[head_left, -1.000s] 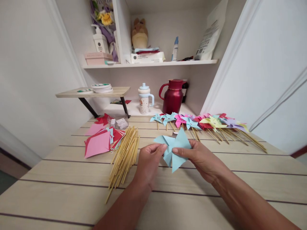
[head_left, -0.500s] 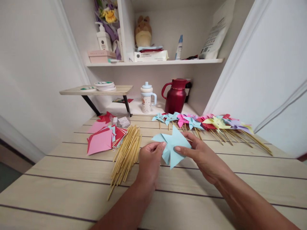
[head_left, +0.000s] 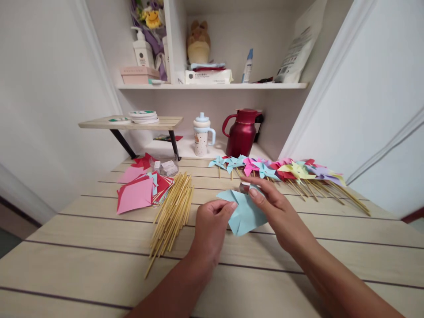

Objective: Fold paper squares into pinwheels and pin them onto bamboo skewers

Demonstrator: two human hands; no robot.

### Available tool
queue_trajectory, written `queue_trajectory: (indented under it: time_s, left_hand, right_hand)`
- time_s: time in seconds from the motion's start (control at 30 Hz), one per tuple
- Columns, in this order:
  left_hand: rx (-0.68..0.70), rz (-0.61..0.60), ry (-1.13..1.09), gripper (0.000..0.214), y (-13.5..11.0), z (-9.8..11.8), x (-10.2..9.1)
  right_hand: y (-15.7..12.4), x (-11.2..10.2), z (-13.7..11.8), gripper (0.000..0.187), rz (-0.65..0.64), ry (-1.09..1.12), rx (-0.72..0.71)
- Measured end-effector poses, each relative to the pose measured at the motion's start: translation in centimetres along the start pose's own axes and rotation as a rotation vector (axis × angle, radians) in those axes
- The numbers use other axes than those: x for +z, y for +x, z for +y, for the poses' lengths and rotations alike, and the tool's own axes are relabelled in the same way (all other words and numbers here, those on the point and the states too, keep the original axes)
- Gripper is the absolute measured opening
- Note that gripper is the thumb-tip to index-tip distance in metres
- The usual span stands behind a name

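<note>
A light blue paper pinwheel (head_left: 247, 216), slit and only partly folded in, is held above the table between my two hands. My left hand (head_left: 212, 221) is closed, with thumb and forefinger pinching the paper at its left side near the centre. On the upper right edge, my right hand (head_left: 273, 203) holds the paper between thumb and fingers, the forefinger stretched to the left; some of its fingertips are hidden. Just behind the paper a small clear box (head_left: 245, 187) shows in part. Left of my left hand lies a bundle of thin wooden sticks (head_left: 172, 212).
Square paper sheets (head_left: 135, 194) in pink, red and blue lie stacked at the left, near small clear boxes (head_left: 168, 168). Finished pinwheels on sticks (head_left: 298, 170) are lined up at the back right. Behind stand a cup (head_left: 201, 137), a red jug (head_left: 241, 132) and a small raised shelf (head_left: 99, 123).
My right hand has shifted up the paper, its thumb moving from near the centre to the upper right edge. The top point no longer stands up. My left hand keeps its pinch.
</note>
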State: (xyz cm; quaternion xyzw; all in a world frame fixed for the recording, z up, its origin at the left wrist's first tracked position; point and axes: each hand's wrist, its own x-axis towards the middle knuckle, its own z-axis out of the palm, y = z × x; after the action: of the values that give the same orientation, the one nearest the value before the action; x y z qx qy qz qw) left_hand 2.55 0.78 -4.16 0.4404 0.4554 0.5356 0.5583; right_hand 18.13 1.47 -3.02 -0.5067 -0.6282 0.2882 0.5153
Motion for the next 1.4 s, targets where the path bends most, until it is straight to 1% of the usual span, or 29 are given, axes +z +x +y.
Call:
queue_trajectory:
  time_s: [0.07,0.13,0.4,0.67,0.8,0.97,1.2,1.33,1.4]
  left_hand:
    - [0.01,-0.015,0.037,0.022,-0.08,0.1,0.06]
    - [0.026,-0.019,0.068,0.02,-0.14,0.18,0.11]
    - [0.031,-0.035,0.079,0.022,-0.25,0.15,0.19]
    - [-0.004,0.007,0.028,0.022,-0.24,0.11,0.17]
    - [0.028,0.035,0.068,0.021,-0.07,-0.12,0.2]
    - [0.027,0.102,0.087,0.018,-0.08,-0.19,0.37]
    - [0.04,0.145,0.055,0.015,0.1,-0.66,0.48]
    - [0.033,0.151,0.046,0.016,0.09,-0.61,0.44]
    - [0.038,0.157,0.04,0.015,0.05,-0.53,0.44]
  right_hand:
    - [0.1,-0.07,0.08,0.027,-0.038,-0.001,0.015]
    - [0.13,-0.11,0.03,0.025,-0.068,0.01,0.045]
    - [0.14,-0.3,-0.31,0.028,-0.106,0.034,0.095]
    - [0.09,-0.54,-0.26,0.036,-0.188,0.031,0.12]
    - [0.09,-0.53,-0.18,0.035,-0.217,0.026,0.141]
    - [0.08,-0.46,-0.19,0.034,-0.249,0.043,0.121]
    - [0.02,-0.65,-0.52,0.037,-0.26,-0.005,0.102]
    - [0.0,-0.7,-0.57,0.031,-0.263,-0.039,0.064]
    - [-0.01,-0.64,-0.5,0.029,-0.242,-0.054,0.047]
